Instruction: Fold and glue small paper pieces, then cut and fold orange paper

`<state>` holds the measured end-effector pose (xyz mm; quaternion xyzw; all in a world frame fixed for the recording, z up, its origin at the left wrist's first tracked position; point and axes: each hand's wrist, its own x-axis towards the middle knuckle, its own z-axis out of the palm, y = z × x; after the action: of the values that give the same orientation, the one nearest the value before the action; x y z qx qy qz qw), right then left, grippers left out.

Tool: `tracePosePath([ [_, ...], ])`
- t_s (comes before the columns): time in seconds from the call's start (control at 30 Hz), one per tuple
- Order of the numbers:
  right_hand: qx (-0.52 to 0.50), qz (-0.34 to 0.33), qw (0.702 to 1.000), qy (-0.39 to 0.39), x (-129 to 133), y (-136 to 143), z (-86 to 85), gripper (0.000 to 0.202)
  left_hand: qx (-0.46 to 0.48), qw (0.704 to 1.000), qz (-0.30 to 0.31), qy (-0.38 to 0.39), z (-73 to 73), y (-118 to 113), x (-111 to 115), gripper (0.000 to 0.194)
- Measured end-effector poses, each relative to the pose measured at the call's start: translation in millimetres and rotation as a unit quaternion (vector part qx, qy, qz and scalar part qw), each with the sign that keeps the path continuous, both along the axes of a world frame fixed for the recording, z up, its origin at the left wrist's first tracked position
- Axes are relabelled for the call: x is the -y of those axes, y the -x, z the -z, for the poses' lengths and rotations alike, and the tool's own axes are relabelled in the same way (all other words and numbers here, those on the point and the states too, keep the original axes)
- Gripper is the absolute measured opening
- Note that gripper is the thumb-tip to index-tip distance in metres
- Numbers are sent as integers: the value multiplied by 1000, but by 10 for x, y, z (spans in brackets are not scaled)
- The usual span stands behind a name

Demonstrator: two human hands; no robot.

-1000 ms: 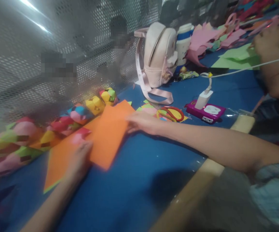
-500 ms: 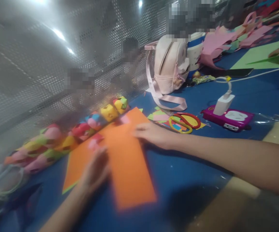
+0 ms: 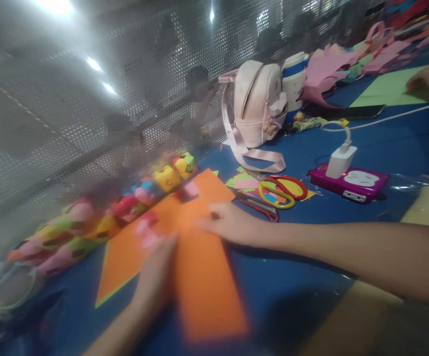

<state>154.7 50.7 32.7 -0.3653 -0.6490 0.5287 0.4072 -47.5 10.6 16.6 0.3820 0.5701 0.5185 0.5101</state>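
An orange paper strip (image 3: 209, 291) hangs or lies in front of me over the blue table, its near end blurred. My right hand (image 3: 227, 223) pinches its upper right edge, fingertips on the paper. At the strip's left edge my left hand (image 3: 160, 262) is curled and smeared by motion, its fingertips partly hidden behind or against the orange paper. Underneath and to the left, more orange sheets (image 3: 119, 262) with a green edge lie on the table, and a small pink paper piece (image 3: 148, 230) sits on them. Red and yellow scissors (image 3: 283, 192) lie right of the paper.
Colourful paper balls (image 3: 166, 178) line the back left edge by a perforated metal panel (image 3: 155, 74). A pink backpack (image 3: 253, 106), a bottle (image 3: 295, 81) and paper scraps stand or lie behind. At right are a purple power strip (image 3: 350, 182) with cable and another person's hand on green paper (image 3: 385, 89).
Both hands and the orange strip have moved slightly toward me. My left hand has shifted right, closer to my right hand. More of a dark tool beside the scissors shows.
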Motion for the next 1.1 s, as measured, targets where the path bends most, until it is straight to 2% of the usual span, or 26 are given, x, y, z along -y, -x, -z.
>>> tracePosePath([
  [0.07,-5,4,1000,21,35,2,-30,28,-14,1000,21,2,13,-11,12,24],
  [0.23,-124,-15,987,101,91,38,-33,3,-41,998,41,-27,15,-100,45,31],
  [0.4,-58,67,994,71,74,76,32,28,-45,998,31,-36,-31,-185,88,45],
  [0.57,-68,46,995,63,59,88,57,27,-40,999,26,12,-84,-205,84,50],
  [0.73,-171,-1,976,137,113,114,35,8,-26,999,33,4,-91,-274,101,54],
  [0.83,-185,20,966,178,156,128,13,11,-28,999,33,7,-45,-255,126,50],
  [0.93,-155,37,968,193,162,131,16,5,-30,999,40,16,47,-142,135,45],
  [1.1,-110,28,978,174,105,111,54,22,-24,1000,1,-7,233,137,80,32],
])
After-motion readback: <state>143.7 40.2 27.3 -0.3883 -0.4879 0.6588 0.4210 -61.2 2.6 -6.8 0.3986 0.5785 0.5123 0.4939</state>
